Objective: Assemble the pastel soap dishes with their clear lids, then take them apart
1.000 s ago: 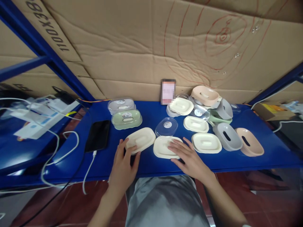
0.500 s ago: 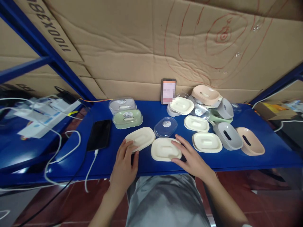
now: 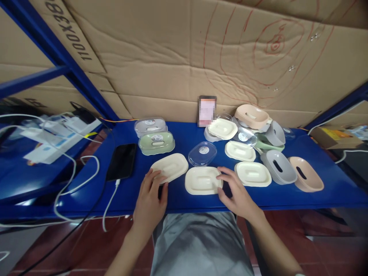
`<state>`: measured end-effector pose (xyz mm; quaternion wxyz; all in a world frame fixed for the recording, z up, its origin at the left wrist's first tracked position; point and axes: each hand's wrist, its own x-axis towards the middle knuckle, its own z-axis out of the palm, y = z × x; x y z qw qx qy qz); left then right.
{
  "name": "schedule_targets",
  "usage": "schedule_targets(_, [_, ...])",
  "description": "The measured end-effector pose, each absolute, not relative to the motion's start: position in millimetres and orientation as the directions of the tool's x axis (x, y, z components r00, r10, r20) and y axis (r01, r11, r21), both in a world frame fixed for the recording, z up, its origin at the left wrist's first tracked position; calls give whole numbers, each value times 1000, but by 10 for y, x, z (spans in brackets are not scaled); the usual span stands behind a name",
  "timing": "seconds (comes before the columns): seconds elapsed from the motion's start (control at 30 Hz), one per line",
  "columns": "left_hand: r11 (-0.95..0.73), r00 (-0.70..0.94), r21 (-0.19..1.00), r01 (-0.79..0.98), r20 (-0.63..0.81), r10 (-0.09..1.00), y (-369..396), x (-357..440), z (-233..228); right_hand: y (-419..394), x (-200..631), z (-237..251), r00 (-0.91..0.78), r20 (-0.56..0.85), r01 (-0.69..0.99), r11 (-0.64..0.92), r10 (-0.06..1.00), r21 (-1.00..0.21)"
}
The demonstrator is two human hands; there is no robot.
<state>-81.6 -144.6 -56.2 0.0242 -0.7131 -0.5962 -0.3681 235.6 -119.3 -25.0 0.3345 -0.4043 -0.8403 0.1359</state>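
Note:
My left hand (image 3: 151,193) grips the left front edge of a cream oval soap dish (image 3: 172,165), its fingers over the rim and thumb near the front. My right hand (image 3: 236,193) has its fingers apart at the right end of a second cream soap dish (image 3: 202,181), fingertips touching the rim and thumb off to the side. This dish lies flat on the blue table (image 3: 178,203), close beside the first. Behind the two sits a clear oval lid (image 3: 198,156) with a round sticker.
Lidded green (image 3: 149,146) and grey (image 3: 140,129) soap boxes stand at back left, near a black phone (image 3: 122,159) on a white cable. Several cream dishes, a grey box (image 3: 283,176) and a peach box (image 3: 313,182) lie right. Cardboard (image 3: 155,53) rises behind.
My right hand has shifted slightly right, its thumb moving away from the second dish. My left hand stays on the first dish. The whole view has shifted a little.

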Motion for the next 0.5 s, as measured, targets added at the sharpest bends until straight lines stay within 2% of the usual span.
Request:
schedule_targets(0.1, [-284, 11, 402, 870, 562, 827, -1447, -812, -557, -1145, 2349, -252, -442, 416, 645, 604, 795, -469])
schedule_targets(0.33, [-297, 10, 398, 868, 583, 812, -1448, -800, -543, -1114, 2333, -257, -551, 282, 665, 617, 785, -420])
schedule_targets(0.5, [-319, 49, 363, 876, 590, 806, -1466, -807, -500, -1134, 2341, -222, -555, 296, 652, 627, 778, -426])
